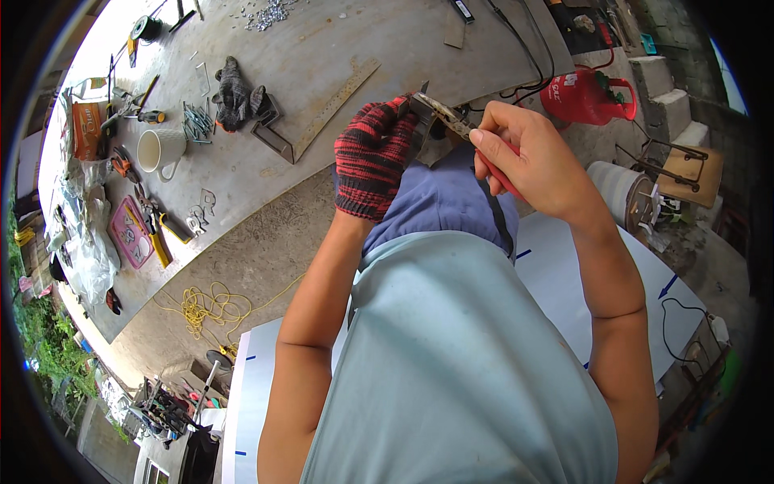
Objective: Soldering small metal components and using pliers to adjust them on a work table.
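Note:
My left hand, in a red-and-black striped knit glove, is closed around a small dark metal piece over the table's near edge. Bare, my right hand grips a pair of red-handled pliers. The worn metal jaws point left and meet the metal piece beside the gloved fingers. Whether the jaws are clamped on it I cannot tell. Left of the glove, a steel ruler lies slanted on the grey metal table, next to a bent metal bracket and a dark grey glove.
A white mug, nails, a pink tray and yellow-handled pliers occupy the table's left side. A red gas cylinder stands at right, near a stool. Yellow cord lies on the floor.

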Available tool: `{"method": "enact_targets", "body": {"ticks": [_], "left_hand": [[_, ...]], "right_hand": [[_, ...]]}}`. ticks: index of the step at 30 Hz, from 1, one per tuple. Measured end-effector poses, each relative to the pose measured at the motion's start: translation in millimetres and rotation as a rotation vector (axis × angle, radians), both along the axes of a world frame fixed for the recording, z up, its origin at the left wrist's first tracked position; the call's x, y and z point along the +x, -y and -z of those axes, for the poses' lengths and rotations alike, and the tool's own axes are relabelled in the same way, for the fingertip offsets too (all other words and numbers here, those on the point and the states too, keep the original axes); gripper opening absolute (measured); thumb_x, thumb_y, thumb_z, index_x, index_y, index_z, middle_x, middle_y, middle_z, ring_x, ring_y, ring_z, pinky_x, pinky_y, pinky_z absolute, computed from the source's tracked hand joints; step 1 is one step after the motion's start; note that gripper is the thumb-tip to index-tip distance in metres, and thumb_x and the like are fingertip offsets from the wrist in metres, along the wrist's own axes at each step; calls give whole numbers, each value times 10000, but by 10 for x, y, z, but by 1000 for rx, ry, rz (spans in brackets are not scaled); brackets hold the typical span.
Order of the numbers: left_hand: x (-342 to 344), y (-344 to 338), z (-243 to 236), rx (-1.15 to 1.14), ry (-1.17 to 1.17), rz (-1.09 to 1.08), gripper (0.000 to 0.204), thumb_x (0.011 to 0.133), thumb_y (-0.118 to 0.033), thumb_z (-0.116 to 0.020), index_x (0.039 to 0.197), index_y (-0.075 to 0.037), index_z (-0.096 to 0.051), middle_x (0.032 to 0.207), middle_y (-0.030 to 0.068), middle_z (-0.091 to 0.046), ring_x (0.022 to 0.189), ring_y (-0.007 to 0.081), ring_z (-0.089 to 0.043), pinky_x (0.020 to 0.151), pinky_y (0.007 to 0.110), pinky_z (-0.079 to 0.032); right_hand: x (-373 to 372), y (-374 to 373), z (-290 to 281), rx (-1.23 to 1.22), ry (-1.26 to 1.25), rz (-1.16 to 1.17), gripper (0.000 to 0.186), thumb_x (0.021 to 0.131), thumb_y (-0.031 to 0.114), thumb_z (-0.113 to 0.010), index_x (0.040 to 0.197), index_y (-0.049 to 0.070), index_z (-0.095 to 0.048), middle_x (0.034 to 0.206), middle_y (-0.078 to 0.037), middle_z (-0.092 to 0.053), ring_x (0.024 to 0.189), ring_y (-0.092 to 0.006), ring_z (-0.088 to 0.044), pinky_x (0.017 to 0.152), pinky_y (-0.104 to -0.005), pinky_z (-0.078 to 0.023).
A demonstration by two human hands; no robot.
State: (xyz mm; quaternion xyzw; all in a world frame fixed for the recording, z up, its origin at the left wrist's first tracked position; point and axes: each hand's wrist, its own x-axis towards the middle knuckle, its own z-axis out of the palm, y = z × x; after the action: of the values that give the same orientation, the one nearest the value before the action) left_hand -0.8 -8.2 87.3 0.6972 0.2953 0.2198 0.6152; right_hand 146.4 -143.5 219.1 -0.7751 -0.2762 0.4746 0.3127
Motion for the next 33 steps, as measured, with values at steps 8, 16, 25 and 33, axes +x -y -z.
{"method": "enact_targets", "body": {"ticks": [8, 16, 25, 33], "left_hand": [[-5, -14, -132, 66, -72, 3, 230, 932, -127, -737, 1150, -57, -760, 1015, 165, -728, 906, 291, -722, 821, 351, -559], [-24, -15, -81, 266, -13, 17, 218, 927, -115, -736, 1138, -61, -759, 960, 155, -720, 868, 313, -703, 778, 353, -553], [-29, -21, -143, 365, 49, -27, 214, 899, -83, -757, 1113, -70, -769, 894, 149, -700, 795, 304, -682, 727, 356, -544], [-19, -34, -139, 311, 12, -30, 196, 893, -88, -765, 1088, -70, -775, 930, 132, -725, 805, 290, -705, 719, 350, -556]], "right_hand": [[-15, 12, -25, 10, -21, 21, 239, 1077, 191, -551, 908, 23, -530, 714, -65, -661, 545, -85, -599, 519, -233, -472], [-15, 18, -13, 7, -56, 47, 246, 1079, 203, -551, 909, 27, -528, 724, -70, -669, 546, -87, -606, 512, -234, -470], [-4, 33, -45, 16, -30, 17, 246, 1080, 206, -551, 908, 32, -527, 721, -61, -664, 545, -77, -591, 510, -223, -457], [-2, 16, -59, 6, -37, 20, 239, 1082, 200, -545, 910, 37, -519, 710, -56, -654, 543, -75, -587, 506, -225, -451]]}}
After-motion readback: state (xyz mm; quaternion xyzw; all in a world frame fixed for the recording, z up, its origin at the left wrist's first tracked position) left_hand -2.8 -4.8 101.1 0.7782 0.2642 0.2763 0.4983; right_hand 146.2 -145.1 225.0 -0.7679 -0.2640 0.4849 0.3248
